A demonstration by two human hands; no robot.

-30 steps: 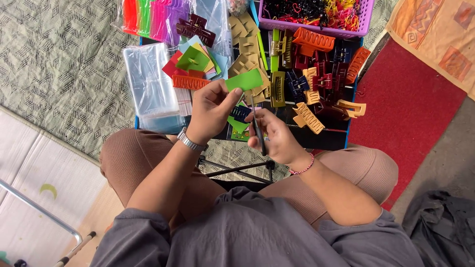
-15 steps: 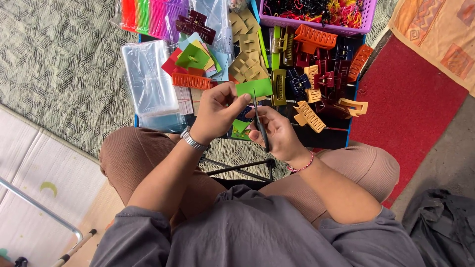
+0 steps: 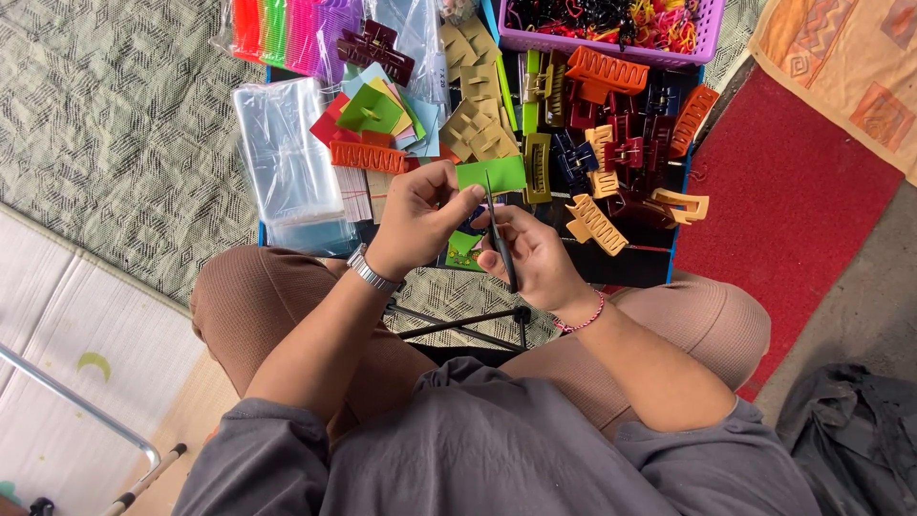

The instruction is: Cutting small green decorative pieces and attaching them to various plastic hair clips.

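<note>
A stack of clear plastic bags (image 3: 287,162) lay at far left. A green card (image 3: 494,175) was pinched by the left hand (image 3: 420,215); a thin black tool (image 3: 501,239) was gripped by the right hand (image 3: 535,258). Hair claws (image 3: 597,225) were scattered right.

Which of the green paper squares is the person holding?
The bright green card pinched by the left hand, right beside the right hand. The other green card lies untouched atop the coloured paper pile.

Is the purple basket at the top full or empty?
Full: the purple basket is heaped to its rim with tangled black, red and yellow small items.
</note>
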